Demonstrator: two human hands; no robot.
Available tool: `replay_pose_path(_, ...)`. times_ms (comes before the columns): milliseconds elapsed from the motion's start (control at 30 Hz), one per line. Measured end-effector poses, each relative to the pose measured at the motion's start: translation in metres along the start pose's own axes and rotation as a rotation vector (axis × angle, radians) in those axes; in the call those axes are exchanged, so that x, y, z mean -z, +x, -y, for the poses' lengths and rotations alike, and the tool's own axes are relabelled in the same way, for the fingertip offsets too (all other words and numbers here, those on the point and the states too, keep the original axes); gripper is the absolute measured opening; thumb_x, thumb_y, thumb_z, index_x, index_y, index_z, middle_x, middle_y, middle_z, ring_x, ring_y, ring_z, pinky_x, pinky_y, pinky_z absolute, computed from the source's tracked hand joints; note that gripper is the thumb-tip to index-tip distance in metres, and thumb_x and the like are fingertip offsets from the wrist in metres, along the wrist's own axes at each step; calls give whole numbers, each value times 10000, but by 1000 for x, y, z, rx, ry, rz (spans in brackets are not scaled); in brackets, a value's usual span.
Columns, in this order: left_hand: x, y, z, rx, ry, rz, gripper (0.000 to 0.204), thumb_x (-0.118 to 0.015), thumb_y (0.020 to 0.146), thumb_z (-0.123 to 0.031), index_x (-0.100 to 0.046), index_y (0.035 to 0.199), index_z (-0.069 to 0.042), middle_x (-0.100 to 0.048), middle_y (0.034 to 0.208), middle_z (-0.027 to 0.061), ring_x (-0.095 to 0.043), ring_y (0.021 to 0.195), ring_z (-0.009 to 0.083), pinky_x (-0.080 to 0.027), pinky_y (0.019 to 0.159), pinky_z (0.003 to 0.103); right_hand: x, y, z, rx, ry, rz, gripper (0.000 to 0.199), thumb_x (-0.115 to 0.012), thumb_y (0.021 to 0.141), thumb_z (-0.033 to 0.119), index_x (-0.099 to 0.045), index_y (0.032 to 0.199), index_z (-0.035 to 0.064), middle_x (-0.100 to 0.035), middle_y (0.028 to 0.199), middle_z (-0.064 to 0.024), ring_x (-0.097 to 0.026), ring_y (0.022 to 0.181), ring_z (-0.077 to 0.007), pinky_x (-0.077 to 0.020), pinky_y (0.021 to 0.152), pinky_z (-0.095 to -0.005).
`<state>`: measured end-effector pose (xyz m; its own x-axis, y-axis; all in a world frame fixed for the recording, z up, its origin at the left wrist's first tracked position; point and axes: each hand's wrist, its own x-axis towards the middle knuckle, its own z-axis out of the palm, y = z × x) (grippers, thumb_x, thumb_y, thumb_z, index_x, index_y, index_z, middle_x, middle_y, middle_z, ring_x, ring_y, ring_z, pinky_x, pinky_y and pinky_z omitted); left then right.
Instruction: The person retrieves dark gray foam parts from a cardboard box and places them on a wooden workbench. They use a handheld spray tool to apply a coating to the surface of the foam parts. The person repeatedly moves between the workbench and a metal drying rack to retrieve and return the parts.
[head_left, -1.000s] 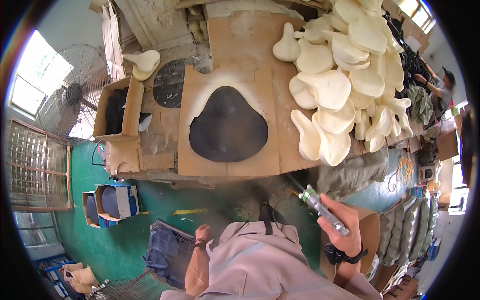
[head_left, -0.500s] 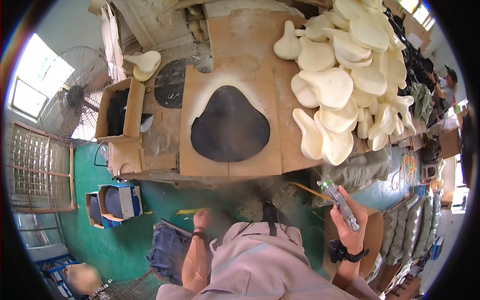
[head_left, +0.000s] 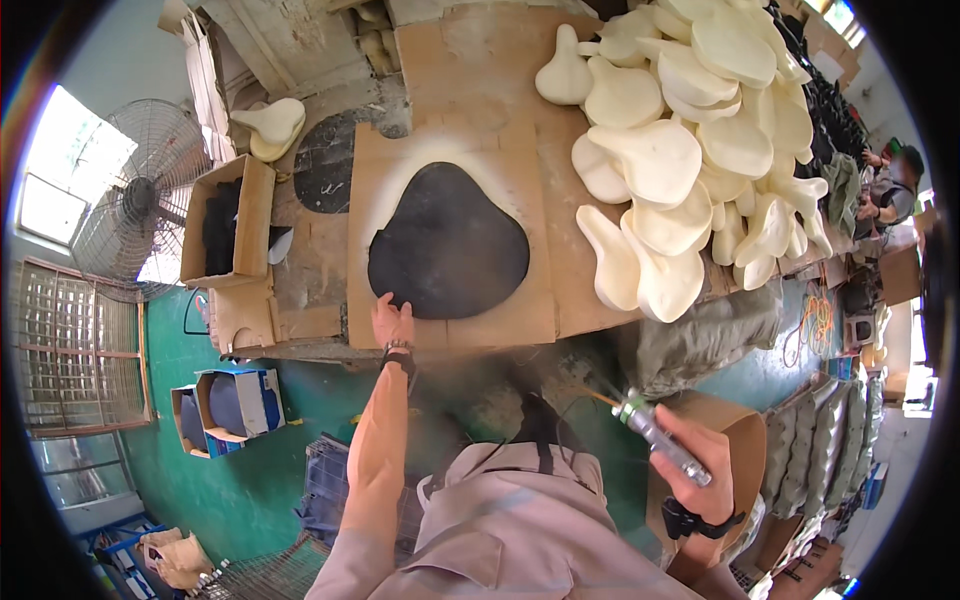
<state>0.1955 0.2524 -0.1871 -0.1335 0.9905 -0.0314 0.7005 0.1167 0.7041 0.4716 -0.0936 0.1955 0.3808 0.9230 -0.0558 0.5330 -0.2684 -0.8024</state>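
Observation:
A black, rounded-triangular sheet [head_left: 450, 250] lies flat on a piece of cardboard [head_left: 538, 300] on the workbench. My left hand [head_left: 393, 322] reaches to the sheet's near left edge, fingers apart, the tips at or just over its rim; whether they touch it is hard to tell. In my right hand [head_left: 692, 462] is a metal spray gun [head_left: 660, 440] with a green ring near its nozzle, held low in front of the bench and pointing up and left. A pale overspray band [head_left: 405, 175] borders the sheet's far side on the cardboard.
Cream foam bicycle-saddle pads [head_left: 650, 160] are heaped on the bench's right. To the left stand an open cardboard box [head_left: 262, 225] with dark pieces, two more pads [head_left: 272, 128] and a large fan [head_left: 140, 200]. A blue-and-white box [head_left: 255, 405] sits on the green floor. Another person [head_left: 890, 190] is at the far right.
My left hand has moved up from beside my body to the black sheet's near edge, its fingers spreading. My right hand has shifted slightly left and down with the spray gun.

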Motion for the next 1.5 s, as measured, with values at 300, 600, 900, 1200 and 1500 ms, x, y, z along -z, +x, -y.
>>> replay_pose_path(300, -1, 7, -40, 1, 87, -235, 330, -769, 758, -114, -662, 1070, -113, -593, 996, 105, -625, 924, 306, -519, 842, 429, -7, -3, -29, 26, -4, -92, 580, -738, 727, -57, -623, 1293, 2, -669, 859, -152, -653, 705, -276, -507, 651, -310)
replay_pose_path(600, -17, 58, -29, 592, -1692, 484, 108, -654, 826, -83, -651, 931, -58, -698, 936, 79, -657, 964, 254, -507, 898, 381, -26, 21, -49, 54, 135, 13, 541, -718, 788, -40, -610, 1316, 8, -680, 895, -143, -657, 743, -237, -512, 687, -308)
replay_pose_path(900, 155, 13, -190, 155, -2047, 189, 232, -556, 804, -95, -667, 957, 40, -718, 1055, 171, -674, 1030, 309, -470, 1028, 450, -20, 60, -49, 194, 77, 249, 742, -677, 657, -83, -565, 1380, 35, -671, 994, -193, -649, 799, -351, -542, 730, -371)
replay_pose_path(1200, 243, -189, -4, -7, -2086, -274, 350, -531, 750, -138, -653, 998, 77, -686, 1135, 230, -647, 1082, 373, -480, 1011, 504, -66, 105, -27, 436, 86, 640, 631, -723, 706, -62, -593, 1321, -7, -692, 973, -181, -680, 841, -324, -541, 761, -353)
replay_pose_path(1500, 209, -517, 33, 440, -2034, -1445, 500, -559, 671, -107, -601, 1153, 19, -652, 1170, 156, -621, 1069, 360, -482, 996, 495, -73, 29, 15, 610, -45, 1051, 464, -659, 812, -3, -610, 1269, -68, -654, 850, -109, -597, 728, -160, -489, 709, -281)
